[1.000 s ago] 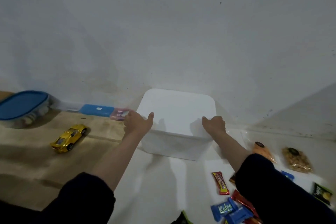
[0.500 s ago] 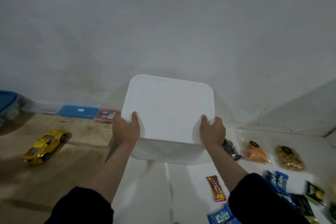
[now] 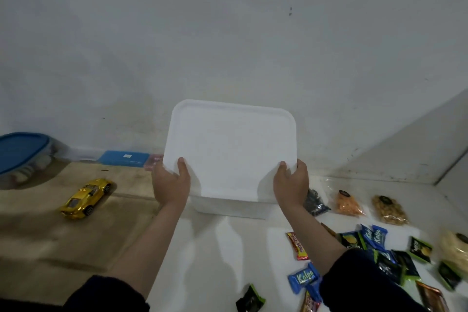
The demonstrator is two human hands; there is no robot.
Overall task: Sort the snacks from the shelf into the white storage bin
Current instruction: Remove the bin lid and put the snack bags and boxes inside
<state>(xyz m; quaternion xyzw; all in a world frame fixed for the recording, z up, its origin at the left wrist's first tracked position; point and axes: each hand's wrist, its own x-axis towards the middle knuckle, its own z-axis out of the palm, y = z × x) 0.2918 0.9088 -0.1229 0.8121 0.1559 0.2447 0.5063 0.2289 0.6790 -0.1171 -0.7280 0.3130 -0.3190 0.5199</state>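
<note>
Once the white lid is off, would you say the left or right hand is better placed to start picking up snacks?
Probably the right hand: the snack packets lie on its side, while the left hand is beside the yellow toy car.

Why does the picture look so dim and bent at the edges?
Head view: the light is low and soft, so the white lid reads greyish and the hands cast faint shadows on it; the wide-angle lens bows the edges, stretching the blue-lidded container at left; the snack packets at lower right are slightly smeared, while the yellow toy car shows bright glints.
</note>
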